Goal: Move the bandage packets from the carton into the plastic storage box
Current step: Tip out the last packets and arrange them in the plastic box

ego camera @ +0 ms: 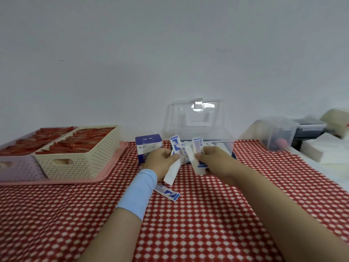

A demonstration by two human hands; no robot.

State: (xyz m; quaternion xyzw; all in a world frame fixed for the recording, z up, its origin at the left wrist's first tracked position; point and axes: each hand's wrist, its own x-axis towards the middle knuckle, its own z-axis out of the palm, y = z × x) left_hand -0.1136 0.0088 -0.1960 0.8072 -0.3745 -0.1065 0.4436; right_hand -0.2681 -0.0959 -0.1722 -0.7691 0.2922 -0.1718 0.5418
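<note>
Forearms come in from the bottom edge over the red-and-white checked cloth (207, 224), with a wide bare stretch of cloth around them. Left hand (160, 159), pale blue sleeve (138, 193) on the wrist, has its fingers curled round a bunch of bandage packets (174, 147); one white strip hangs below the palm. Right hand (213, 157) pinches a second bunch (197, 148), thumb on top. Both hands are just in front of the clear storage box (200, 129), whose lid stands open against the wall. Carton (148, 147) sits just left of the box, behind the left hand; can't tell if they touch. One loose packet (168, 193) lies flat beside the left wrist. Far left, a pink tray (115, 165) carries a cream basket (81, 157) of red packets, its corner near the carton. Right edge: small clear container (277, 133) and a white stack (328, 150).
</note>
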